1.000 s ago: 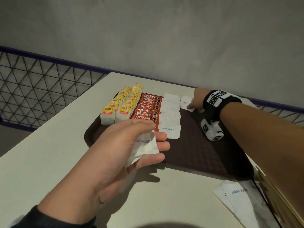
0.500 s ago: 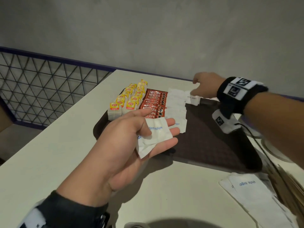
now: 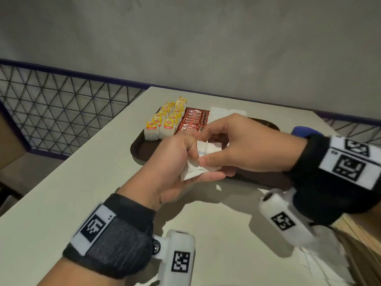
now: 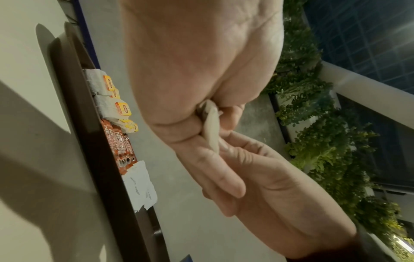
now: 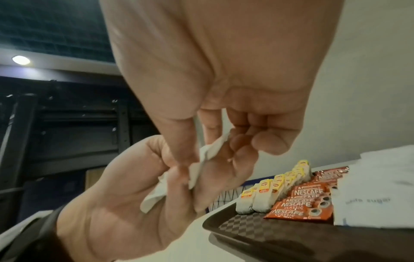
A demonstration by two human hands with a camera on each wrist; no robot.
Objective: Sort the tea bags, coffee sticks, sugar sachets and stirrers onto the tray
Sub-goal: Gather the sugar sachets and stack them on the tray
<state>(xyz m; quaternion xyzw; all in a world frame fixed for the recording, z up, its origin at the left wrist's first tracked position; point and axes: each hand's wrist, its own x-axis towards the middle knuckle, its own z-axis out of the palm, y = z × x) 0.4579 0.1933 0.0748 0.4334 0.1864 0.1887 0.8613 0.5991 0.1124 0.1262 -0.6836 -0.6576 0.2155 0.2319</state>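
Over the near edge of the dark brown tray (image 3: 140, 149) my left hand (image 3: 177, 162) holds a small stack of white sugar sachets (image 3: 206, 155) in its curled fingers. My right hand (image 3: 231, 149) has come across and pinches the top sachet (image 5: 210, 150) between thumb and forefinger. On the tray lie rows of yellow-tagged tea bags (image 3: 165, 120), red coffee sticks (image 3: 192, 120) and white sugar sachets (image 5: 376, 195), side by side from left to right. The tray's right part is hidden behind my hands.
The tray sits on a pale table (image 3: 72, 193). More white sachets (image 3: 321, 263) and wooden stirrers (image 3: 358, 244) lie at the table's near right, under my right wrist. A wire mesh fence (image 3: 61, 108) runs along the left; a grey wall stands behind.
My right hand left the tray's far edge and came back to my left hand, now pinching a sachet from the stack. My left hand stayed near the tray's front, its fingers now curled.
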